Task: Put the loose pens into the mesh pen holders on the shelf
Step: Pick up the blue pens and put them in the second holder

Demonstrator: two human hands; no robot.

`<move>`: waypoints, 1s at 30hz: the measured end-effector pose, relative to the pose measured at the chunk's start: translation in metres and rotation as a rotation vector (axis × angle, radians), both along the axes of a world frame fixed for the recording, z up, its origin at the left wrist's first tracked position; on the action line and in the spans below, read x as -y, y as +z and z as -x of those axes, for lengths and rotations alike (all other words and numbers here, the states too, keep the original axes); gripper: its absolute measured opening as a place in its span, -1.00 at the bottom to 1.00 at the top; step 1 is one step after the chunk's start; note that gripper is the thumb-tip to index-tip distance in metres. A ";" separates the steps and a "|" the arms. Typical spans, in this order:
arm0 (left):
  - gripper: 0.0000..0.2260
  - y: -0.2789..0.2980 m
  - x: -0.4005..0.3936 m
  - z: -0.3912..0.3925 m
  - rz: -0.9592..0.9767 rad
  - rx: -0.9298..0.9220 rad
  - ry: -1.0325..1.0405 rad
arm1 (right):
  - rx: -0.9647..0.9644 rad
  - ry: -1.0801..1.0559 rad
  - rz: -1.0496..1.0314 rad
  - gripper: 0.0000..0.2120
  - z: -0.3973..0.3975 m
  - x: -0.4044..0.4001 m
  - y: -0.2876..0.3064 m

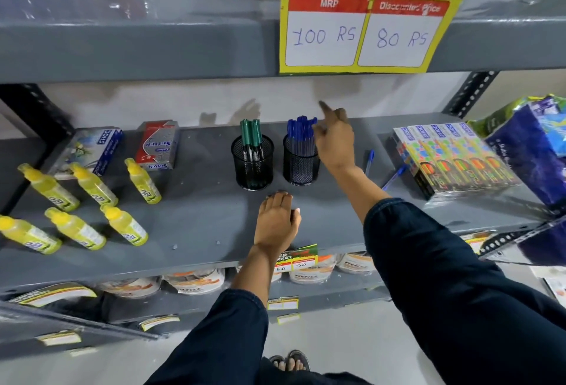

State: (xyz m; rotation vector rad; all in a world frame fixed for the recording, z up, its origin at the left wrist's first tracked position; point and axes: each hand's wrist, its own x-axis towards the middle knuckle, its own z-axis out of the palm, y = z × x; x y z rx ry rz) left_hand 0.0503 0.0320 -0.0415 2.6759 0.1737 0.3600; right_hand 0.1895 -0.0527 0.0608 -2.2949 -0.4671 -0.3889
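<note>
Two black mesh pen holders stand on the grey shelf. The left holder has green pens upright in it; the right holder is full of blue pens. My right hand hovers beside the right holder's top, index finger stretched out, nothing visible in it. Two loose blue pens lie on the shelf right of my forearm: one further back, one by the boxes. My left hand rests palm down on the shelf in front of the holders, holding nothing.
Several yellow bottles stand at the left, with two boxes behind them. Colourful boxes and blue packets fill the right. A price sign hangs from the upper shelf. Packets sit on the shelf below.
</note>
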 end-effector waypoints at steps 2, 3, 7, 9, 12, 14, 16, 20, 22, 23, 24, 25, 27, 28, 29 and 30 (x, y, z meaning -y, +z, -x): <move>-0.75 0.000 -0.001 0.000 0.001 -0.002 0.000 | -0.050 -0.171 -0.098 -0.59 -0.004 0.017 -0.005; -0.74 0.000 -0.001 0.000 0.002 -0.008 0.000 | -0.133 -0.238 -0.081 -0.59 -0.006 0.027 -0.011; -0.74 0.000 0.000 -0.002 -0.016 -0.023 0.013 | -0.530 -0.230 0.404 -0.43 0.002 0.060 -0.053; -0.74 0.000 0.001 -0.002 -0.023 -0.022 0.023 | -0.574 -0.206 0.527 -0.41 0.009 0.067 -0.067; -0.75 -0.001 0.001 -0.002 -0.022 -0.011 0.028 | -0.489 -0.193 0.544 -0.52 0.018 0.067 -0.073; -0.75 -0.002 0.001 -0.002 -0.021 -0.011 0.030 | -0.380 -0.215 0.519 -0.65 0.027 0.062 -0.073; -0.74 -0.002 0.001 -0.002 -0.023 -0.022 0.026 | -0.294 -0.231 0.511 -0.74 0.036 0.059 -0.071; -0.73 -0.003 0.000 -0.001 -0.028 -0.032 0.027 | -0.228 -0.212 0.490 -0.78 0.045 0.056 -0.071; -0.73 -0.003 0.000 -0.002 -0.036 -0.031 0.029 | -0.273 -0.236 0.457 -0.75 0.045 0.056 -0.069; -0.73 -0.003 0.000 -0.002 -0.038 -0.034 0.028 | -0.317 -0.264 0.452 -0.72 0.043 0.055 -0.067; -0.72 -0.003 0.000 -0.001 -0.040 -0.040 0.025 | -0.373 -0.290 0.454 -0.69 0.042 0.054 -0.065; -0.71 -0.003 0.000 -0.001 -0.044 -0.044 0.023 | -0.424 -0.304 0.462 -0.66 0.040 0.053 -0.063; -0.68 -0.004 0.000 -0.001 -0.050 -0.053 0.019 | -0.481 -0.282 0.479 -0.66 0.037 0.050 -0.059; -0.67 -0.004 -0.001 -0.001 -0.051 -0.061 0.018 | -0.489 -0.265 0.480 -0.68 0.036 0.049 -0.058; -0.66 -0.003 -0.001 -0.001 -0.057 -0.067 0.013 | -0.495 -0.254 0.473 -0.70 0.036 0.049 -0.057; -0.67 -0.003 -0.001 -0.001 -0.069 -0.067 0.004 | -0.504 -0.249 0.456 -0.72 0.035 0.050 -0.055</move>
